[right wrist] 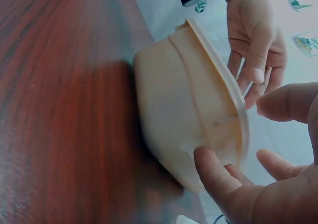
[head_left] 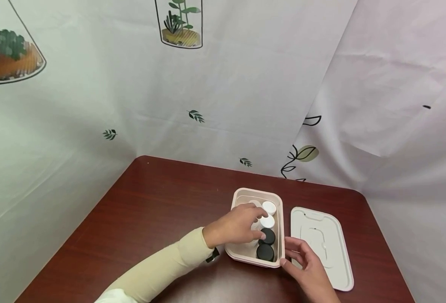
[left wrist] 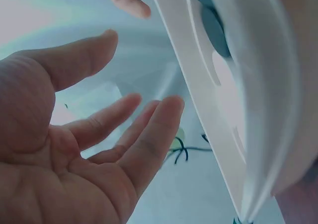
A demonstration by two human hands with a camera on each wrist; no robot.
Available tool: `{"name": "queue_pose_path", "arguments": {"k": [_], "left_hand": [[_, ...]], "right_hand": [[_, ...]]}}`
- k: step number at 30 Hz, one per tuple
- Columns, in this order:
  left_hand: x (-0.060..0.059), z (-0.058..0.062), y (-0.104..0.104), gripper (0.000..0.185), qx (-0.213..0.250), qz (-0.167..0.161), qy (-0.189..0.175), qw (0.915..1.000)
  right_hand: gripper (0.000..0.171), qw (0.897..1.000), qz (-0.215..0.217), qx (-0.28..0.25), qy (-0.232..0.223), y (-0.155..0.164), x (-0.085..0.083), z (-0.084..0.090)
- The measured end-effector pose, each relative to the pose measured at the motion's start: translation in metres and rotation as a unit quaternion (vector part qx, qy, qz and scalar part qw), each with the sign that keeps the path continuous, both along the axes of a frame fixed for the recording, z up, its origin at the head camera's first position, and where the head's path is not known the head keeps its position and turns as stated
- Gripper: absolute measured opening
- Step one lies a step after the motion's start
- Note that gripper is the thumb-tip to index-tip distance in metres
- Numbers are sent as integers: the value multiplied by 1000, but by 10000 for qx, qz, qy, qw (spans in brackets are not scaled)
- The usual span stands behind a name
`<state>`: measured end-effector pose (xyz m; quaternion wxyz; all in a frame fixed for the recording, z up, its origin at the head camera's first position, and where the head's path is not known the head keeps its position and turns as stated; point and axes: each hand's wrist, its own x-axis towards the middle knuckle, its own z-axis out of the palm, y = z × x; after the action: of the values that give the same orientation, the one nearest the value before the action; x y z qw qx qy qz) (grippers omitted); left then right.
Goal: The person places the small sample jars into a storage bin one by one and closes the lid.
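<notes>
Reaching from the lower left of the head view, my left hand (head_left: 235,227) dips into the pink box (head_left: 281,223) at lower centre, fingers curled around a white-capped jar (head_left: 267,221) directly beneath them. Black-capped jars (head_left: 265,252) lie nearer me along the box's long axis. Right of these, my right hand (head_left: 307,269) rests relaxed, fingertips touching the box's corner, beside the lid (head_left: 323,246).

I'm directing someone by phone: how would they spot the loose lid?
On the dark red table, find the pink box of black and white caps. The lid lies flat just right of it, beside the right hand: the only pale, empty, rounded rectangle.
</notes>
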<state>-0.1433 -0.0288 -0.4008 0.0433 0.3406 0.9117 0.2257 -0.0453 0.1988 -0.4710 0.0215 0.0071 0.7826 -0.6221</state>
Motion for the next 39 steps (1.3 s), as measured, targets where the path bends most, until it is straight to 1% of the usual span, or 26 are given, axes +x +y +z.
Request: {"name": "queue_pose_path", "arguments": {"k": [5, 7, 13, 16, 18, 23, 27, 33, 36, 39], "left_hand": [[8, 1, 9, 50, 402, 97, -298, 9987], [12, 2, 12, 49, 554, 99, -328, 9979], [18, 3, 25, 54, 974, 111, -698, 9927], [20, 2, 33, 55, 1073, 168, -844, 9905], [21, 1, 37, 55, 1127, 189, -933, 9891], [27, -1, 52, 58, 1208, 268, -1121, 9860], [35, -2, 66, 61, 1173, 314, -1264, 9845], [46, -8, 87, 64, 886, 244, -1036, 9904], [50, -12, 97, 66, 830, 350, -1108, 9898], [55, -18, 105, 67, 903, 593, -1284, 9858]], "right_hand": [[52, 9995, -16, 229, 207, 8, 2, 4], [51, 9994, -63, 288, 184, 12, 2, 5], [50, 9978, -232, 597, 151, 23, 2, 6], [50, 9967, -322, 738, 111, 28, 3, 8], [52, 9962, -375, 779, -23, 33, 3, 8], [54, 9953, -513, 809, -165, 46, 4, 7], [55, 9953, -601, 751, -122, 54, 6, 6], [57, 9931, -756, 849, -279, 70, 10, 2], [59, 9903, -851, 984, -480, 79, 10, 2], [63, 9863, -957, 1147, -702, 88, 11, 2]]}}
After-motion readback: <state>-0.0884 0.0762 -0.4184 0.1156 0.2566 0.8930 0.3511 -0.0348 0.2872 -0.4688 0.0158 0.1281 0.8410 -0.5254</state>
